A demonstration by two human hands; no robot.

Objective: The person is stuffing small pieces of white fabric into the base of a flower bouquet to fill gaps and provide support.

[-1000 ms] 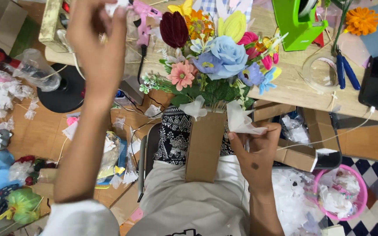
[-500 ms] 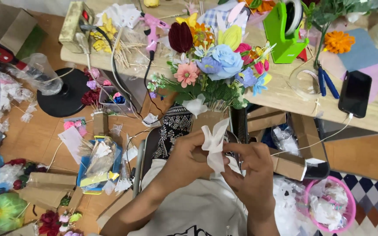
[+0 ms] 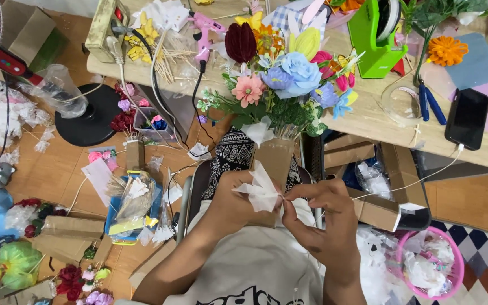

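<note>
A bouquet of artificial flowers (image 3: 280, 79) stands in a brown paper wrap (image 3: 275, 158) between my knees, in front of the wooden table. My left hand (image 3: 235, 197) and my right hand (image 3: 317, 212) meet just below the wrap. Both pinch a small white gathered piece of fabric or paper (image 3: 262, 189), shaped like a little flower. The left fingers hold its lower side and the right fingertips grip its right edge. Another white piece (image 3: 258, 131) sits at the wrap's top rim.
On the table lie a pink glue gun (image 3: 205, 28), a green tape dispenser (image 3: 377, 36), blue-handled pliers (image 3: 429, 104), a black phone (image 3: 467, 118) and an orange flower (image 3: 446, 51). Cardboard boxes, a pink basket (image 3: 433, 265), a fan base (image 3: 88, 116) and craft scraps crowd the floor.
My left arm came down from above the table to join the right hand. Both hands now hold the white piece, which has been gathered tighter below the wrap.
</note>
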